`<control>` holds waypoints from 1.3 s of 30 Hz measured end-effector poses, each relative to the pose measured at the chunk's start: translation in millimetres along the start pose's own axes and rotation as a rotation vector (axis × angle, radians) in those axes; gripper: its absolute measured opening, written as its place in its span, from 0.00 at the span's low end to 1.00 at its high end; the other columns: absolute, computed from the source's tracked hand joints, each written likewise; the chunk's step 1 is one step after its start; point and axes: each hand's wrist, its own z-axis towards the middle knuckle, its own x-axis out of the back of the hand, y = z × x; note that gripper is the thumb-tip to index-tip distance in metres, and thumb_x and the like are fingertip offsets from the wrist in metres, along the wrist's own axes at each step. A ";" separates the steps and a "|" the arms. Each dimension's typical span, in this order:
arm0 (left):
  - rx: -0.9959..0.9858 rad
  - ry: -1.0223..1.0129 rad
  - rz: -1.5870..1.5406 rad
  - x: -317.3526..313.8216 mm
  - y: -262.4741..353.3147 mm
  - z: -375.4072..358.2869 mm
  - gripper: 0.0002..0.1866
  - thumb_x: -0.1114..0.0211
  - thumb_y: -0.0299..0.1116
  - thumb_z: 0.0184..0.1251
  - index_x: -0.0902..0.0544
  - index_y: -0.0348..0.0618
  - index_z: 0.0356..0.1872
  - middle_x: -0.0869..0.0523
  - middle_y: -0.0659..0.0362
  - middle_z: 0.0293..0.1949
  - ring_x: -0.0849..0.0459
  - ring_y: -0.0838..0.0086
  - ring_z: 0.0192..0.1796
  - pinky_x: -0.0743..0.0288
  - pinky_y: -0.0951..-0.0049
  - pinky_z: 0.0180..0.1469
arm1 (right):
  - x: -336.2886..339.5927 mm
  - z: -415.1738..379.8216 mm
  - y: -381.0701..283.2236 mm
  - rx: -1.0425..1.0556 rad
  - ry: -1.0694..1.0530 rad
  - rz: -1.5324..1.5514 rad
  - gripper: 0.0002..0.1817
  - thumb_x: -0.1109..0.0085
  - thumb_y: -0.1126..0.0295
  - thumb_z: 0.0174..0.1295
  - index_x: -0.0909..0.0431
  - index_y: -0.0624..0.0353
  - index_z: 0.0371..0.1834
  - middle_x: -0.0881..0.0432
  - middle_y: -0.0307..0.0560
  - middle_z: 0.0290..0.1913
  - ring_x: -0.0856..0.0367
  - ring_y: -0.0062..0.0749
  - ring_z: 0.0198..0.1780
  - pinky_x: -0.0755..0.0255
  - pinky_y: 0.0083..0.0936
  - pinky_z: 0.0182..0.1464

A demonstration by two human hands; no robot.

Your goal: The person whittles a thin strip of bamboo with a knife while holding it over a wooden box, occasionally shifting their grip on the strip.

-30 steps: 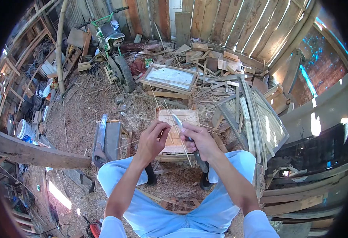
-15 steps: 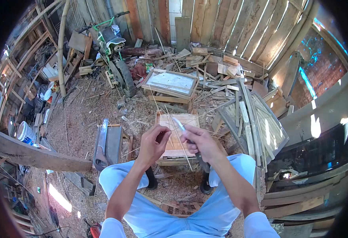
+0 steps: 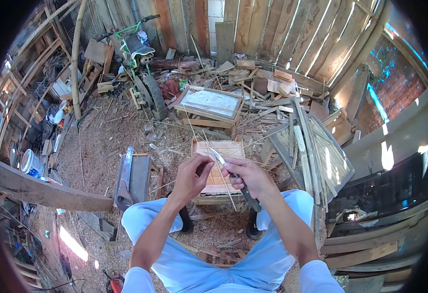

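Note:
My right hand [image 3: 247, 175] is wrapped round the dark handle of a knife [image 3: 218, 155], its pale blade angled up and left toward my other hand. My left hand [image 3: 193, 172] is closed, thumb and forefinger pinched on a thin wooden strip [image 3: 230, 193] at the blade. That strip slants from above the fingers down between my knees. Beneath both hands stands a low wooden box [image 3: 217, 188] with a light top, and more thin strips cross over it.
A handsaw [image 3: 124, 183] lies on a dark-topped block [image 3: 138, 178] to the left. Ahead are a framed white panel [image 3: 210, 103], heaped wood scraps [image 3: 267, 93] and a small motorbike [image 3: 148, 83]. Wooden frames and slats [image 3: 311, 156] lean at right. A plank [image 3: 48, 188] juts in from the left.
The knife has tilted slightly, its tip a little lower and farther left, its handle end a little to the right. My left hand has barely moved.

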 end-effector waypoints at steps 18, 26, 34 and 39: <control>-0.008 -0.026 0.030 16.4 -6.6 -3.7 0.04 0.35 0.22 0.60 0.21 0.35 0.34 0.21 0.56 0.27 0.25 0.73 0.22 0.31 0.75 0.25 | 27.0 -8.9 -26.0 0.223 0.207 0.106 0.11 0.48 0.72 0.68 0.24 0.62 0.50 0.24 0.38 0.32 0.38 0.11 0.20 0.44 0.08 0.18; -0.044 0.002 0.044 19.8 -8.0 -1.0 0.03 0.35 0.21 0.59 0.21 0.35 0.33 0.21 0.56 0.28 0.24 0.73 0.22 0.30 0.75 0.25 | 29.5 -4.5 -26.6 0.133 0.192 0.068 0.11 0.47 0.72 0.67 0.24 0.65 0.49 0.24 0.39 0.33 0.38 0.13 0.21 0.44 0.10 0.18; -0.045 -0.051 0.027 20.6 -8.7 -1.2 0.04 0.34 0.20 0.57 0.19 0.36 0.34 0.20 0.58 0.28 0.23 0.76 0.24 0.31 0.77 0.26 | 58.3 -11.8 -39.5 0.230 0.203 0.129 0.14 0.49 0.73 0.68 0.29 0.61 0.56 0.25 0.35 0.33 0.39 0.09 0.21 0.44 0.07 0.18; -0.041 0.004 0.065 35.0 -13.1 0.9 0.04 0.34 0.21 0.58 0.19 0.36 0.33 0.20 0.58 0.28 0.23 0.75 0.24 0.32 0.77 0.27 | 78.1 -22.9 -62.0 0.360 0.277 0.162 0.17 0.50 0.72 0.68 0.30 0.60 0.60 0.27 0.34 0.34 0.41 0.10 0.21 0.45 0.08 0.18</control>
